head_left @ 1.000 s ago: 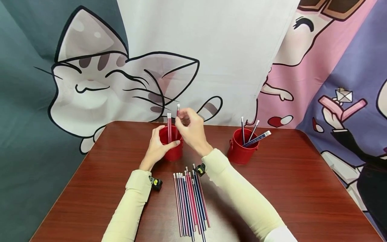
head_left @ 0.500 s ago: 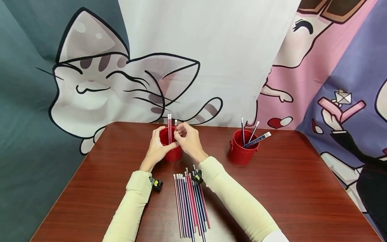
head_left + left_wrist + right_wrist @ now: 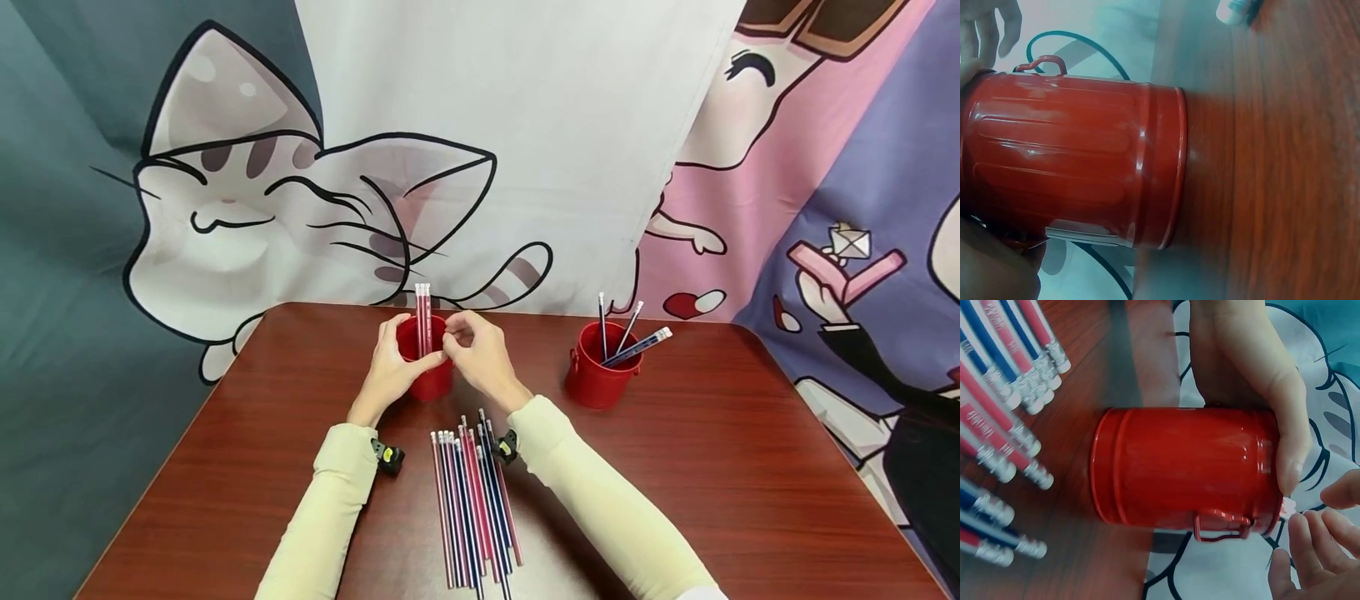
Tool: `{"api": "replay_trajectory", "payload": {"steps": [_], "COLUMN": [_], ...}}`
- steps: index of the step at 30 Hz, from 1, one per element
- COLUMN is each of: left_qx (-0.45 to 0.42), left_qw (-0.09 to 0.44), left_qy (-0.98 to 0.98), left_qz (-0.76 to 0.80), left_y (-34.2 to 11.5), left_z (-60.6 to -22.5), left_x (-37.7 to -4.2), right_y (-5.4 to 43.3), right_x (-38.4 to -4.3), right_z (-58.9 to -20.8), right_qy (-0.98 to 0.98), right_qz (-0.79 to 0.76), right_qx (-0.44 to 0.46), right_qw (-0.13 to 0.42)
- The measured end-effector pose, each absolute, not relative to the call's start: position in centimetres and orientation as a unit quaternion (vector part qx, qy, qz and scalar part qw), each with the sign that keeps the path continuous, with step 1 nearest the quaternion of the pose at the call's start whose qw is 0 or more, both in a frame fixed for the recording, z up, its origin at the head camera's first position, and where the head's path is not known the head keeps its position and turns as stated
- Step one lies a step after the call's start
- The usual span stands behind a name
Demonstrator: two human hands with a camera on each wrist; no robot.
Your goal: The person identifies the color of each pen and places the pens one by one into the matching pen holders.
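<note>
Just left of centre in the head view, we see the left hand (image 3: pixel 392 364) gripping a red bucket (image 3: pixel 432 385), its thumb laid across the front of the rim and its fingers round the left side. Red pencils (image 3: pixel 427 321) stand side by side in that bucket, eraser ends up; with the hands crowding the rim, we cannot be sure how many are inside. The right hand (image 3: pixel 483 352) is beside the rim's right edge with its fingers relaxed, and in the right wrist view we see its thumb parted from its fingertips. Between them, the left thumb and the right hand block much of the bucket's mouth from the head view.

Below, at the bottom centre of the frame, a loose bunch of red and blue pencils (image 3: pixel 471 492) lies on the brown tabletop (image 3: pixel 712 467), erasers toward the bucket. The black right wrist camera (image 3: pixel 507 447) appears right against the bunch's upper right side, while the left wrist camera (image 3: pixel 388 458) shows to its left. Right of centre we find a second red bucket (image 3: pixel 596 385), well apart from the first, with dark blue pencils (image 3: pixel 637 347) leaning in it. A printed cloth backdrop (image 3: pixel 585 125) fills the upper frame.
</note>
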State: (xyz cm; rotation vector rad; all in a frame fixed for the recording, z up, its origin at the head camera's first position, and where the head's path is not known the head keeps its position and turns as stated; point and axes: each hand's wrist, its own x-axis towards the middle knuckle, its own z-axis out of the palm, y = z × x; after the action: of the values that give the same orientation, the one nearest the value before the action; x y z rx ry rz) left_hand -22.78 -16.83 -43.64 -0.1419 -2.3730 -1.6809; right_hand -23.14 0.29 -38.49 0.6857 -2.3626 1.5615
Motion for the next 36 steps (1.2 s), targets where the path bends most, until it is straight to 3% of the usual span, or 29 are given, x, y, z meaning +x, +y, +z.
{"api": "replay_trajectory", "payload": {"steps": [5, 11, 16, 25, 31, 36], "left_qx": [-0.037, -0.028, -0.024, -0.038, -0.033, -0.032], "left_qw": [0.105, 0.108, 0.094, 0.093, 0.086, 0.085], "left_qy": [-0.811, -0.812, -0.812, -0.815, -0.813, -0.810], "left_qz": [-0.574, -0.573, -0.576, -0.570, -0.575, -0.580], "left_y": [-16.8, -17.0, -16.8, -16.0, -16.4, -16.8], "left_z": [-43.6, -43.8, -43.4, -40.5, -41.7, -43.3], "left_x": [-22.6, -22.4, -22.3, -20.7, -21.5, -22.6], "right_y": [2.1, 4.1, 5.1, 5.8, 5.4, 5.2], "right_x": [-22.6, -21.6, -20.6, -18.6, -17.7, -17.1], "right_z": [-39.0, -40.3, -41.5, -42.1, -42.2, -42.3], "right_qy": [-0.827, -0.883, -0.921, -0.960, -0.969, -0.974], "right_qz": [0.510, 0.434, 0.341, 0.214, 0.162, 0.151], "right_qx": [0.214, 0.179, 0.166, 0.134, 0.116, 0.109], "right_qw": [0.095, -0.026, -0.083, -0.124, -0.146, -0.131]}}
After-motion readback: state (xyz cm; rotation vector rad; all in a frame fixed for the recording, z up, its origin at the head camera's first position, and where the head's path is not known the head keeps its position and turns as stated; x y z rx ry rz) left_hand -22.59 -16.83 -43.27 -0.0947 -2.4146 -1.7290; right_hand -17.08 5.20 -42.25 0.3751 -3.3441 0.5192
